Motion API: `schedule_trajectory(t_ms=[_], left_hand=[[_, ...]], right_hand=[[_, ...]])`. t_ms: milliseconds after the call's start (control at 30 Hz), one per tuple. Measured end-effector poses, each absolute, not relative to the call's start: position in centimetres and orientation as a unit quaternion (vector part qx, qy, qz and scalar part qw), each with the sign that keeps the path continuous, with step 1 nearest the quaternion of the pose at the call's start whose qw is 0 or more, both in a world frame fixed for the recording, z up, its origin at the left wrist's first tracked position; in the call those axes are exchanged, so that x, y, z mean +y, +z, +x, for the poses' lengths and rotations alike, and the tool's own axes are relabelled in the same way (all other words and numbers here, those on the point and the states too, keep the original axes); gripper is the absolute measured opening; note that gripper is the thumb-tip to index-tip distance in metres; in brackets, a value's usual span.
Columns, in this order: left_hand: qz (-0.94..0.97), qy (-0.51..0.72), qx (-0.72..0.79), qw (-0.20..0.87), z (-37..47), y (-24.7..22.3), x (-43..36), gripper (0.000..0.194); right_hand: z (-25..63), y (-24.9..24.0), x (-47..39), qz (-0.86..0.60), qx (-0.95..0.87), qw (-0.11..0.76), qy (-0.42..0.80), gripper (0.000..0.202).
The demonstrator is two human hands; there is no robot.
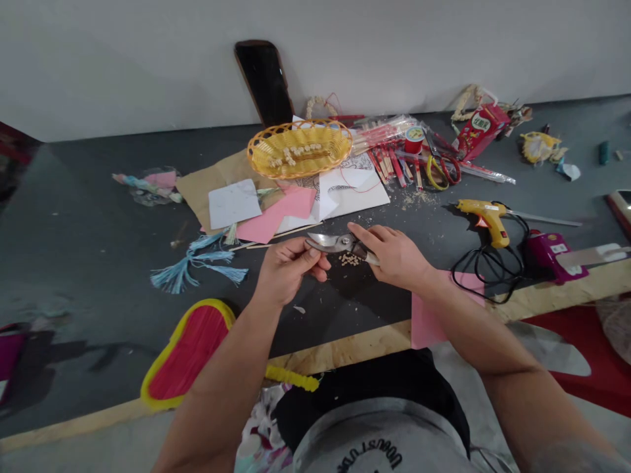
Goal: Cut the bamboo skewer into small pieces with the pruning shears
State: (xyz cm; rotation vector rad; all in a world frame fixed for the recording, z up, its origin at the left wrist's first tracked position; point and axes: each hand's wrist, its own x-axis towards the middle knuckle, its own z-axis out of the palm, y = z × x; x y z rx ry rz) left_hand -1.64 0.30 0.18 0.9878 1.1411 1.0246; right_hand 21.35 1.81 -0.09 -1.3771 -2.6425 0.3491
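Note:
My right hand (397, 255) is closed around the handles of a pair of pruning shears (340, 242), whose blades point left and stand apart. My left hand (290, 268) is pinched just at the blade tips; what lies between its fingers is too small to make out. Below the shears a little heap of small pale cut pieces (350, 260) lies on the dark tabletop. Two thin pale sticks (286, 236) rest on the table behind my left hand, by a pink paper sheet (276, 215).
Behind stands a yellow woven basket (261, 165) with small pale pieces in it. A phone (265, 82) leans on the wall. Blue tassels (190, 266) and a red-and-yellow heart-like shape (190, 351) lie left. A yellow glue gun (486, 217) with black cable and scissors (438, 174) lie right.

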Motion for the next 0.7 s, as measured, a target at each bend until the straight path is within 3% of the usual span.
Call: schedule_trajectory(t_ms=[400,700], left_hand=[[0.489,0.452,0.545,0.509,-1.2,-0.8,0.2,0.023],[0.494,0.475,0.528,0.501,-1.3,-1.1,0.6,0.024]], right_hand=[[21.5,0.2,1.9,-0.46,-0.878,0.038,0.127,0.072],[21.2,-0.4,1.8,-0.501,-0.853,0.092,0.118,0.061]])
